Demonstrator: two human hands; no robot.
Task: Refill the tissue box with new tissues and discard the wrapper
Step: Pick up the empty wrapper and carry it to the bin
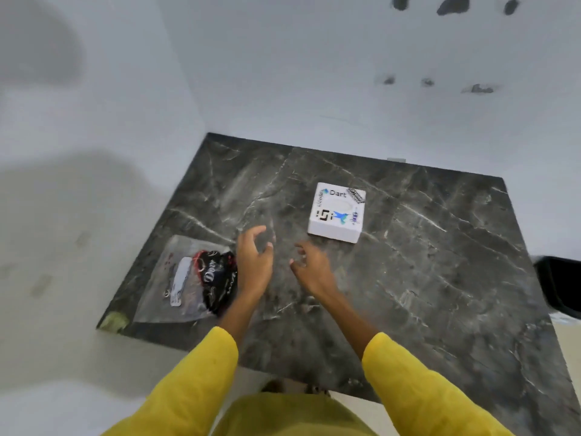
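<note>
A white square tissue box (337, 212) with "Dart" lettering and a blue bird print lies flat on the dark marble counter (424, 278), its oval opening facing up. At the counter's left edge lies a clear plastic wrapper (185, 281) with black, red and white printing, partly crumpled. My left hand (254, 262) hovers just right of the wrapper, fingers spread and curled, holding nothing. My right hand (309, 267) hovers beside it, fingers apart and empty, a short way in front and left of the box. Yellow sleeves cover both forearms.
White walls meet at the counter's far left corner. A dark bin or container (562, 284) shows at the right edge beyond the counter. A small greenish scrap (114, 320) sits at the counter's near left corner. Pale floor lies below the near edge.
</note>
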